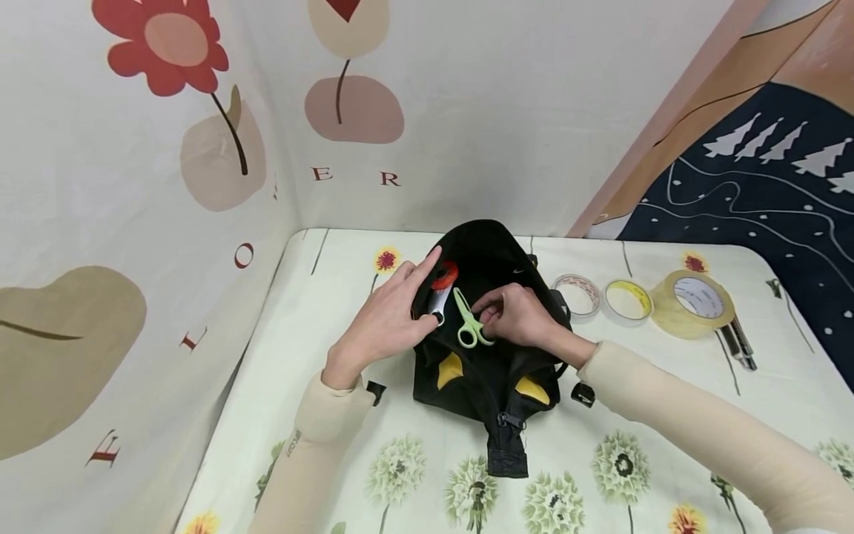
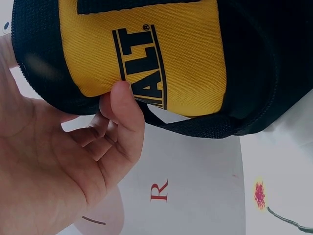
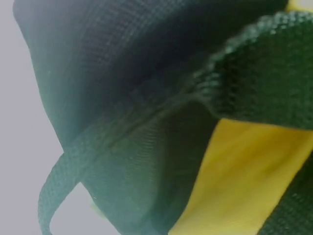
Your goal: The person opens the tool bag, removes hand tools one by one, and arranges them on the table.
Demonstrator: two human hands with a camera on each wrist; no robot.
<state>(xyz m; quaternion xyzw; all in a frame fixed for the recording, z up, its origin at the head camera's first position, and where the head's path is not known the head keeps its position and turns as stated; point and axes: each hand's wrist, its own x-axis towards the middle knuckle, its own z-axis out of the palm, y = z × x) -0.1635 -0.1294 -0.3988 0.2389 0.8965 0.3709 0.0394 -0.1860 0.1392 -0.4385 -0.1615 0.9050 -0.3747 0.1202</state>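
Observation:
A black tool bag (image 1: 452,386) with yellow panels lies with its mouth spread wide. At its left rim, my left hand (image 1: 390,315) holds the edge, thumb to the inside. The left wrist view shows that hand (image 2: 98,142) beside the yellow lettered panel (image 2: 181,54). Inside the bag are light green scissors (image 1: 467,319), blades pointing up and away. My right hand (image 1: 520,317) reaches in and pinches them near the right handle loop; its fingertips are partly hidden. A red and silver tool (image 1: 442,285) lies beside the left wall. In the right wrist view, only bag fabric (image 3: 142,161) shows.
To the right of the bag stand a clear tape roll (image 1: 577,296), a yellow-cored tape roll (image 1: 629,300) and a wide packing tape roll (image 1: 690,304). A utility knife (image 1: 742,345) lies by the wide roll. Strap buckles (image 1: 583,394) rest on the flowered cloth.

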